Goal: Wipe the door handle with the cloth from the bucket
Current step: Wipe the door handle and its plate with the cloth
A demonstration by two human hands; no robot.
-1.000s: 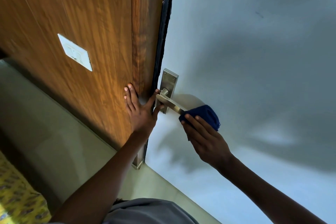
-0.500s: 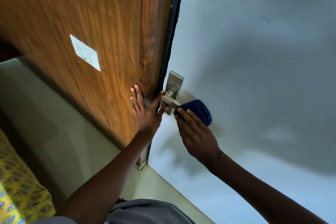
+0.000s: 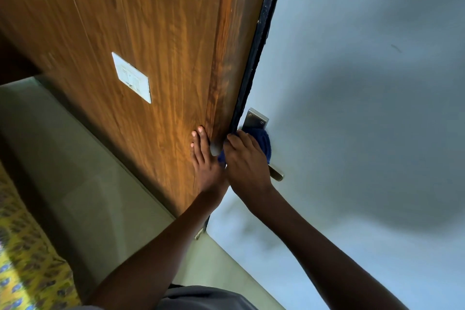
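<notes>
door handle (image 3: 275, 174) first: only its metal tip shows, poking out at about four o'clock from my right hand (image 3: 247, 163), and its steel backplate (image 3: 256, 119) sits just above my knuckles at twelve o'clock, screwed to the pale grey door (image 3: 352, 108). the rest of the lever is hidden under my hand and the blue cloth (image 3: 264, 143).

my right hand is curled closed over the cloth, pressing it around the lever close to the plate; the cloth bulges out at about one o'clock from my fingers (image 3: 236, 139), and a bit of blue also peeks out at nine o'clock, by the door's black edge (image 3: 254, 63).

my left hand (image 3: 205, 158) lies flat and spread, fingers pointing up toward twelve o'clock, palm against the brown wooden panel (image 3: 151, 33) just beside that black edge. it holds nothing. the two hands are touching or nearly so at the wrist side; i cannot tell which.

a white switch plate (image 3: 132, 77) sits on the wood at about ten o'clock from my left hand, well apart. yellow patterned fabric (image 3: 25, 246) fills the low left corner.
</notes>
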